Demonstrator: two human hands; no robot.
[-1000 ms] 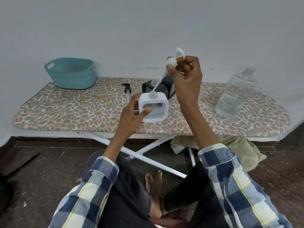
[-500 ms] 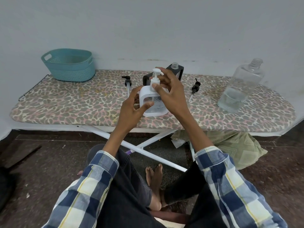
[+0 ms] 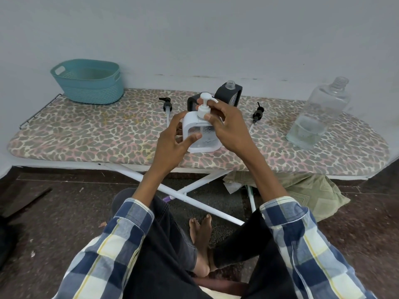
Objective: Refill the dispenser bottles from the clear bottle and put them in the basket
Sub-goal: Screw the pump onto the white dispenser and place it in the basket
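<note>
A white dispenser bottle (image 3: 201, 142) stands upright near the front edge of the ironing board (image 3: 86, 134). My left hand (image 3: 174, 141) grips its left side, thumb on the clear front. My right hand (image 3: 226, 124) pinches the collar of the white pump (image 3: 204, 104) seated in the bottle's neck. Behind it stand two black dispenser bottles (image 3: 230, 94) with no pumps; the nearer one is mostly hidden. Two black pumps (image 3: 167, 105) (image 3: 257, 114) lie on the board. The clear bottle (image 3: 319, 117), uncapped and part full, stands at the right. The teal basket (image 3: 88, 83) sits at the back left.
The board stands against a grey wall, with white crossed legs (image 3: 183, 190) below. A folded olive cloth (image 3: 311, 190) lies on the dark floor under its right end. My crossed legs and bare feet are below the board's front edge.
My right hand lowered the white pump and its tube into the white bottle's neck, then shifted its grip down to the collar. My left hand kept holding the bottle.
</note>
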